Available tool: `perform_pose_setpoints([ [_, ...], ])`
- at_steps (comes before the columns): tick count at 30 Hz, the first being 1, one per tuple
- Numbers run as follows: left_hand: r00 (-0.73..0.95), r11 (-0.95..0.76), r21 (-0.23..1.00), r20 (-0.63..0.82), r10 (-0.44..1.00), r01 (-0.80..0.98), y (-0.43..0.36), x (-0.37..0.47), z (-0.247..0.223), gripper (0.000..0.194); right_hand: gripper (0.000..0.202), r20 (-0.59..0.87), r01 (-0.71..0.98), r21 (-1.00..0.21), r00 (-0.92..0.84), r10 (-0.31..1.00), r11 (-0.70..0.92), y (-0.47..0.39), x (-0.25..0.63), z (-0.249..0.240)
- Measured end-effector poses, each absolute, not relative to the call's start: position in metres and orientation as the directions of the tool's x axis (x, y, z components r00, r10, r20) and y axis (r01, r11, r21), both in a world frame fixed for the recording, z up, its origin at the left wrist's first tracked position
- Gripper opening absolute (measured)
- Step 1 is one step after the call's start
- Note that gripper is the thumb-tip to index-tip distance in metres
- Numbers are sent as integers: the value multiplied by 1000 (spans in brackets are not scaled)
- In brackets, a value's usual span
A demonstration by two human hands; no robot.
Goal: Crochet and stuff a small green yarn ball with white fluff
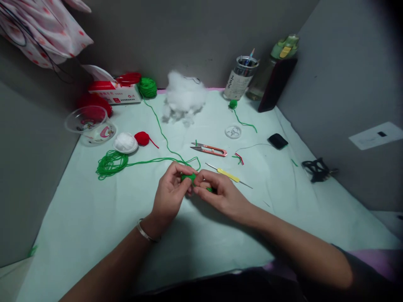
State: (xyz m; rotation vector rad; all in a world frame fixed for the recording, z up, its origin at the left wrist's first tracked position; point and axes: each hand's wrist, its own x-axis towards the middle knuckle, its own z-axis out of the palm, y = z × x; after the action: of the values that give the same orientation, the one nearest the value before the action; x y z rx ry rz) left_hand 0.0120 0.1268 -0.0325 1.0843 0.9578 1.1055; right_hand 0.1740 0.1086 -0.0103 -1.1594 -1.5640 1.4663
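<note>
Both hands meet at the middle of the table around a small green yarn piece [188, 178], mostly covered by fingers. My left hand [171, 188] pinches it from the left. From the right, my right hand [220, 191] closes on it, and a bit of green shows under those fingers too. Green yarn strands run from the hands to a loose green coil [112, 164] and back to a green yarn ball [147, 87]. Just beyond the right hand lies a yellow-handled crochet hook [228, 174]. Orange thread snips [209, 149] rest farther back.
White stuffing [184, 96] sits at the back, with a pencil can [239, 77] and green-lidded bottle [277, 63] to its right. On the left are a white yarn ball [125, 143], a red yarn ball [142, 138] and plastic tubs [99, 132]. A black claw clip [317, 170] lies right.
</note>
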Motion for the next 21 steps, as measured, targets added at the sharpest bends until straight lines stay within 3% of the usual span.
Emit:
perform_pose_setpoints([
  [6,120,94,968,-67,991,-231,125,13,-35,20,19,-60,268,-963,-288,956,20,111,177,-12],
  [11,145,71,974,-40,989,-215,127,9,-35,17,20,-66,300,-953,-333,941,39,111,180,-16],
  [16,138,54,965,-19,990,-256,122,12,-33,20,28,-30,391,-909,-400,916,141,109,179,-16],
  [21,142,32,976,-1,990,-214,120,11,-34,14,24,5,451,-860,-461,887,240,105,173,-20],
])
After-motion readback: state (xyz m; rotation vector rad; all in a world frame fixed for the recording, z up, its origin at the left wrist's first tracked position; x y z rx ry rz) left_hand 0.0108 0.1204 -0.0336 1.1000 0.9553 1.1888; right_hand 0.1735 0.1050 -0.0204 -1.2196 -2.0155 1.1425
